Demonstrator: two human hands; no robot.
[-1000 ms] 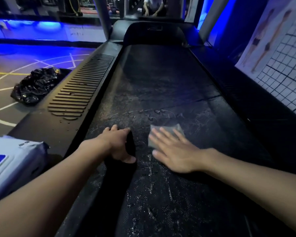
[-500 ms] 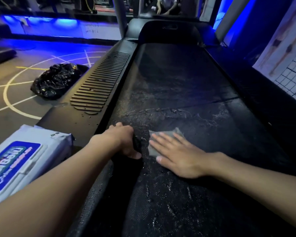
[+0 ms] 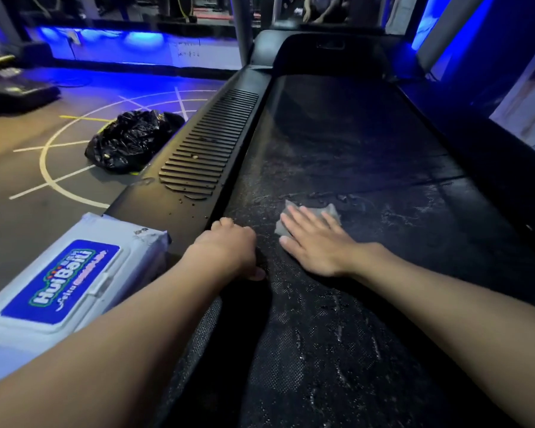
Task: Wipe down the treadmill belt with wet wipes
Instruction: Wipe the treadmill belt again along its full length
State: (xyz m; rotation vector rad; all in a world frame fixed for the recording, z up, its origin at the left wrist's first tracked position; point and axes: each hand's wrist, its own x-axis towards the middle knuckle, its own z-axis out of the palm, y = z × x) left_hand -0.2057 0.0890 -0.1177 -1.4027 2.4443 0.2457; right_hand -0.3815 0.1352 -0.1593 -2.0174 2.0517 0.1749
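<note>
The grey floor [image 3: 19,193] carries white curved lines [image 3: 43,156] and one yellow line [image 3: 84,118]. A black bag [image 3: 130,140] lies on it. Blue light [image 3: 105,38] glows along the far wall [image 3: 204,55].

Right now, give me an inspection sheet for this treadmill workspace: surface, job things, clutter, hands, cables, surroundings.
Surface: treadmill belt, dark, with wet streaks and specks of dirt around the hands.
Job's things: grey wipe flat on the belt under the right hand; wet wipes pack beside the left side rail.
Clutter: black rubbish bag on the floor; crumbs on the ribbed side rail.
Hands: right hand flat, pressing the wipe; left hand curled, seemingly gripping the belt's left edge.
Cables: nothing seen by the treadmill.
Surroundings: gym floor with painted lines, blue lighting, a person far behind.
</note>
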